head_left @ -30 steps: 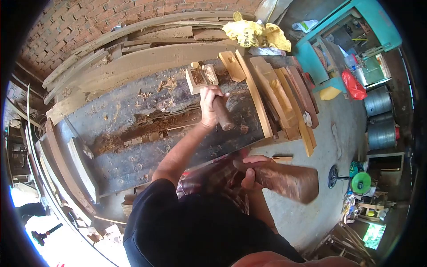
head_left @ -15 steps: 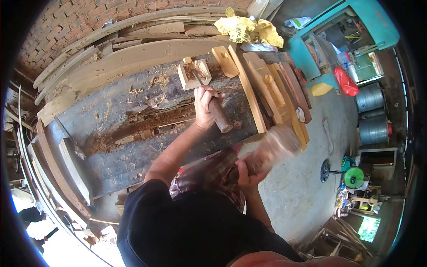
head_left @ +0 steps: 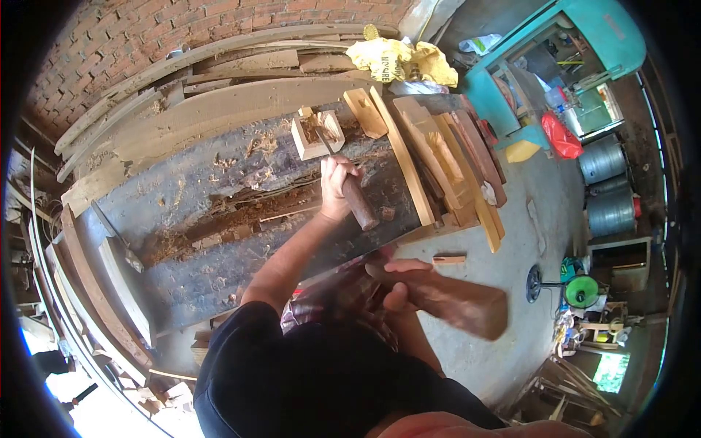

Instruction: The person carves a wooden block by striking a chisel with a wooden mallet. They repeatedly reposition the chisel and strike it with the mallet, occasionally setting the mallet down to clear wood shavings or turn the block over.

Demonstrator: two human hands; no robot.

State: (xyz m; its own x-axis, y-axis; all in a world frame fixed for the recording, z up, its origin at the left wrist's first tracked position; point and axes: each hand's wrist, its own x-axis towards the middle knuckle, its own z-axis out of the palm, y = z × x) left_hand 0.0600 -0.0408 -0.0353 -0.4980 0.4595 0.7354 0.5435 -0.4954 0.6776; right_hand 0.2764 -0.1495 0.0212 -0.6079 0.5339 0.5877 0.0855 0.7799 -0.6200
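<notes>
My left hand (head_left: 334, 191) grips a chisel with a dark round wooden handle (head_left: 359, 204), its blade set in a small pale wood block (head_left: 315, 135) that is partly hollowed out. The block lies on a long dark workbench (head_left: 219, 219) strewn with chips. My right hand (head_left: 400, 288) holds a wooden mallet (head_left: 460, 305) low, off the bench's near edge and over the concrete floor. The mallet head points right and is slightly blurred.
Planks and shaped wood pieces (head_left: 438, 160) are stacked on the bench's right end. Long boards (head_left: 204, 95) lean against a brick wall behind. A yellow bag (head_left: 394, 60), a teal machine (head_left: 555, 80), metal drums (head_left: 610, 182) and a small wood offcut (head_left: 448, 258) lie to the right.
The mallet swung up toward the chisel handle half a second ago and has now dropped back down to the right. My left hand has kept the chisel on the block.
</notes>
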